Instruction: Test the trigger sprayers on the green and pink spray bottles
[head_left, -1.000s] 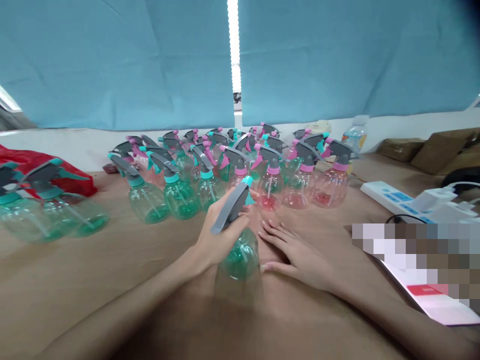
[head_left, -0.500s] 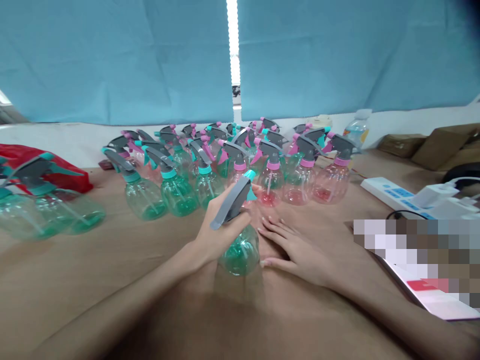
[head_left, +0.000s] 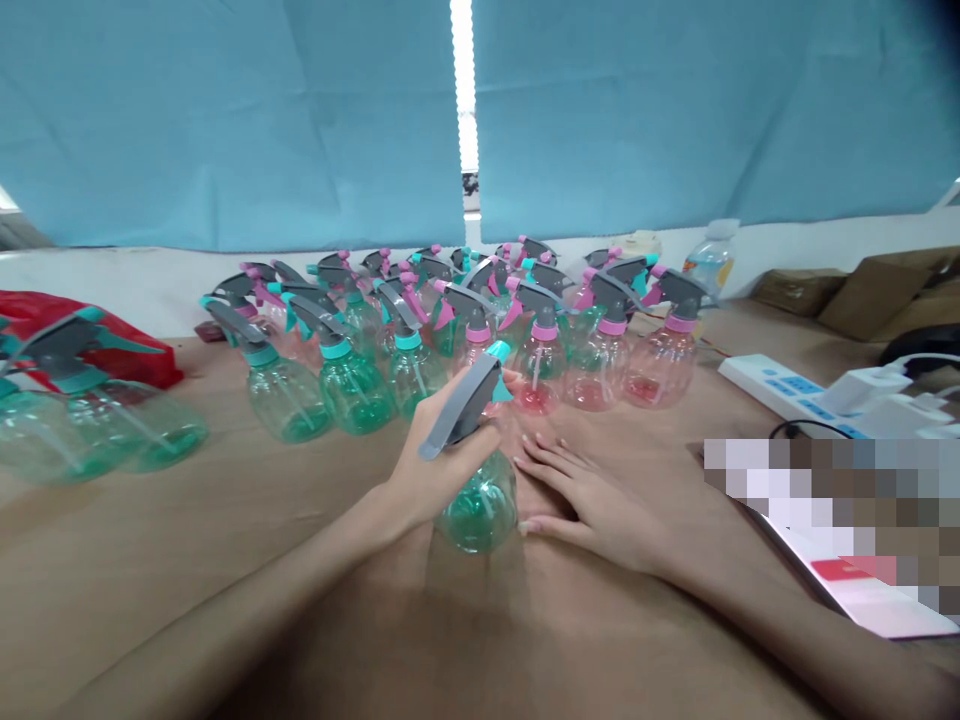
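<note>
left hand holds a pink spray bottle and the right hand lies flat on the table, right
Not pink: the head view shows the spray bottle in the left hand is green. The right hand does lie flat on the table.

Blue curtains (head_left: 225,120), bright window gap (head_left: 465,90), brown table (head_left: 150,560)

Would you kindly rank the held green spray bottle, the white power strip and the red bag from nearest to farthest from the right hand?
1. The green spray bottle, just left of the right hand.
2. The white power strip, back right.
3. The red bag, far left.
</note>
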